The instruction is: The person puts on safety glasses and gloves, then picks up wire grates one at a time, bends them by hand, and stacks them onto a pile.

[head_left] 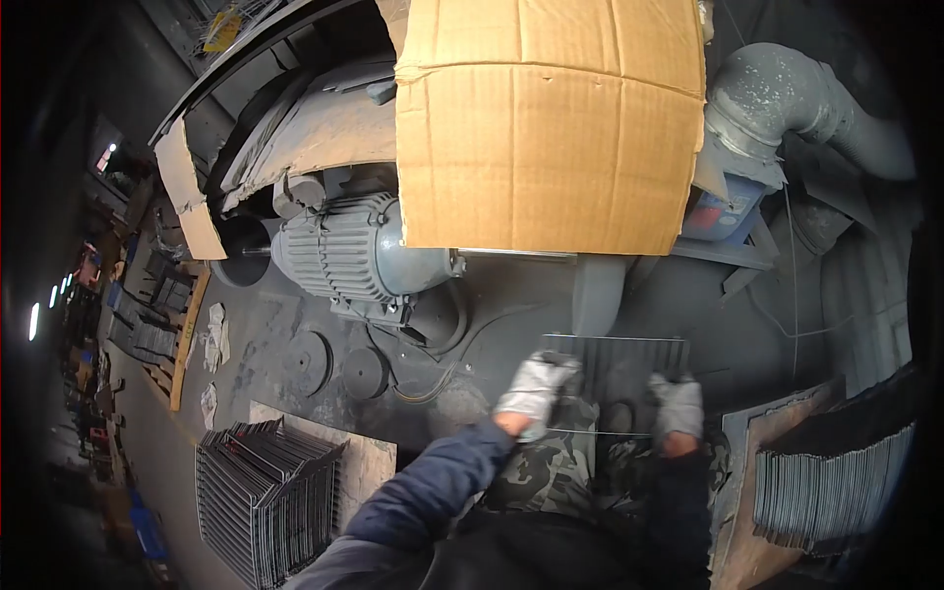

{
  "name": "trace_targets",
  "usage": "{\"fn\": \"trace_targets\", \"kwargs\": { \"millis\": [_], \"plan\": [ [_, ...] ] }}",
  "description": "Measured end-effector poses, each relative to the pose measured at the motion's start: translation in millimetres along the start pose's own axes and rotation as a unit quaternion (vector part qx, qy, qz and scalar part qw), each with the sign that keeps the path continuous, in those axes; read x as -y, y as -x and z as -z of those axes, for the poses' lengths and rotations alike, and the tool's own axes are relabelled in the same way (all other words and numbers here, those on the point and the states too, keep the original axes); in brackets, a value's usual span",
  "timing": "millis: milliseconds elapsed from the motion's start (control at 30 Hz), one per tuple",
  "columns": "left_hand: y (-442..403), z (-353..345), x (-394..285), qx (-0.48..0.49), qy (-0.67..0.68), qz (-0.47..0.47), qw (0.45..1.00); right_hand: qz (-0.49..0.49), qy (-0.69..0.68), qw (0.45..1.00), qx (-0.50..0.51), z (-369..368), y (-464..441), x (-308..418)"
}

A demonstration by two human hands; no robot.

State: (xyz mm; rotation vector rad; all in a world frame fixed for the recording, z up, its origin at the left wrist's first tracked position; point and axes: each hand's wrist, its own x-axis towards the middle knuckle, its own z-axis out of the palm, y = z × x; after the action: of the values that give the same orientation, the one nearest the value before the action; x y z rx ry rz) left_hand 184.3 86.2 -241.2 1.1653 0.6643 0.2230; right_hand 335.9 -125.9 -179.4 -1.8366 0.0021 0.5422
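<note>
In front of my lap I hold a thin metal wire rack [618, 337] with closely set bars, partly blurred. My left hand [539, 385], in a whitish work glove, is closed on its left side. On the opposite side my right hand [678, 405], gloved too, grips the rack; its fingertips are smeared by motion. My camouflage-trousered knees show beneath. To the left stands a stack of dark wire racks [267, 506] on a board [369, 457]. At the right, a tight pile of similar metal racks [831, 487] lies on another board [762, 447].
Ahead is a machine with a grey electric motor [344, 246] and a hanging cardboard sheet [551, 157]. A large duct pipe [777, 93] bends at upper right. Two round discs [313, 362], cables [442, 379] and rags [216, 336] lie on the dusty floor.
</note>
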Motion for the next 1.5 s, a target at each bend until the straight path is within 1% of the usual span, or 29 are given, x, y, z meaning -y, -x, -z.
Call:
{"fn": "trace_targets", "kwargs": {
  "millis": [100, 200, 267, 300, 333, 367, 400, 500, 600, 633, 667, 700, 767, 800, 833, 867, 900, 967, 1000, 1033, 1067, 1167, 1200, 1267, 1333, 1400, 1433, 1467, 1500],
  "plan": [
    [-5.2, -40.8, 0.2, -0.033, -0.023, -0.014, 0.999, 0.089, 0.026, 0.996, 0.006, 43.7, -36.2, -27.8],
    [5.7, -6.0, -0.8, -0.056, -0.009, -0.008, 0.998, 0.028, -0.012, 0.997, 0.069, 7.9, -27.4, -13.8],
    [8.4, 49.4, 19.1, -0.124, -0.218, -0.073, 0.965, -0.034, -0.03, 0.995, 0.088, -44.2, -3.5, 7.2],
    [29.9, 62.8, -8.9, -0.124, -0.137, 0.037, 0.982, -0.062, -0.103, 0.986, 0.114, -67.6, -5.1, -15.4],
    [35.5, 80.6, -13.9, -0.129, -0.065, 0.123, 0.982, -0.067, -0.036, 0.987, 0.142, -81.4, -4.2, -18.7],
    [37.5, 104.7, -2.8, -0.112, -0.254, -0.002, 0.961, -0.08, -0.065, 0.982, 0.158, -94.5, -2.4, -25.1],
    [38.5, 126.7, 8.6, -0.087, -0.43, -0.128, 0.89, -0.09, -0.093, 0.976, 0.174, -103.8, -3.2, -31.4],
    [78.9, 107.2, -50.4, 0.009, -0.072, 0.102, 0.992, -0.045, -0.05, 0.977, 0.202, -98.2, -14.7, -46.8],
    [79.3, 96.7, -24.6, 0.055, 0.062, 0.099, 0.992, -0.054, -0.016, 0.97, 0.236, -57.4, -10.6, -32.0],
    [72.3, 96.6, -27.5, 0.123, -0.303, -0.059, 0.943, -0.023, -0.043, 0.973, 0.227, -36.9, 13.2, -8.2],
    [56.7, 93.2, -18.5, 0.151, -0.329, -0.091, 0.928, 0.009, 0.009, 0.963, 0.269, -13.9, 17.5, 10.1],
    [34.4, 86.5, -1.5, 0.177, -0.354, -0.122, 0.91, -0.044, 0.008, 0.957, 0.288, 11.5, 14.7, 1.3],
    [14.1, 50.4, 3.1, 0.2, -0.272, -0.063, 0.939, -0.091, -0.156, 0.94, 0.289, 54.4, 45.1, 24.8],
    [15.5, 20.2, -24.6, 0.192, -0.167, 0.026, 0.967, -0.103, -0.2, 0.937, 0.268, 60.2, 54.4, 38.9],
    [19.5, -0.6, -48.4, 0.179, -0.062, 0.115, 0.975, 0.073, -0.054, 0.959, 0.267, 73.7, 42.2, 23.4],
    [23.7, -9.6, -62.7, 0.158, 0.03, 0.146, 0.976, 0.244, 0.096, 0.931, 0.254, 94.6, 17.2, -4.8],
    [28.1, -15.1, -74.9, 0.133, 0.122, 0.175, 0.968, 0.403, 0.24, 0.852, 0.231, 101.1, -0.6, -24.4],
    [42.0, -7.1, -87.0, 0.075, 0.257, 0.192, 0.944, 0.228, 0.08, 0.942, 0.233, 66.6, -3.7, -30.1],
    [47.1, 9.3, -87.5, 0.063, 0.245, 0.187, 0.949, 0.112, -0.034, 0.95, 0.29, 46.8, -7.0, -26.6],
    [49.7, 30.1, -86.5, 0.053, 0.232, 0.182, 0.954, -0.013, -0.144, 0.938, 0.315, 25.7, -9.1, -20.3],
    [53.5, 52.0, -83.5, 0.043, 0.217, 0.181, 0.958, -0.162, -0.279, 0.865, 0.385, 2.6, -14.9, -5.7],
    [75.8, 115.6, -74.8, -0.005, 0.273, 0.154, 0.95, -0.32, -0.416, 0.718, 0.457, -74.2, -10.4, -11.2],
    [79.8, 124.5, -77.3, -0.024, 0.284, 0.148, 0.947, -0.162, -0.266, 0.84, 0.444, -88.5, -5.6, -7.3],
    [78.8, 122.8, -75.4, -0.028, 0.275, 0.139, 0.951, -0.348, -0.435, 0.681, 0.475, -80.8, -15.1, -6.4],
    [66.1, 107.2, -71.8, 0.004, 0.27, 0.175, 0.947, -0.492, -0.579, 0.444, 0.474, -57.1, -24.2, -10.1],
    [51.5, 51.1, -95.8, 0.017, 0.177, 0.219, 0.959, -0.52, -0.513, 0.426, 0.533, -0.7, -46.0, -23.4],
    [39.9, 34.0, -88.9, 0.077, 0.183, 0.209, 0.958, -0.373, -0.424, 0.651, 0.507, 34.0, -46.2, -27.3],
    [33.4, 11.1, -87.2, 0.092, 0.198, 0.197, 0.956, -0.195, -0.302, 0.823, 0.439, 63.2, -42.1, -28.3],
    [22.9, -9.1, -77.6, 0.09, 0.209, 0.202, 0.953, -0.086, -0.23, 0.886, 0.393, 71.1, -36.0, -22.5]
  ]
}}
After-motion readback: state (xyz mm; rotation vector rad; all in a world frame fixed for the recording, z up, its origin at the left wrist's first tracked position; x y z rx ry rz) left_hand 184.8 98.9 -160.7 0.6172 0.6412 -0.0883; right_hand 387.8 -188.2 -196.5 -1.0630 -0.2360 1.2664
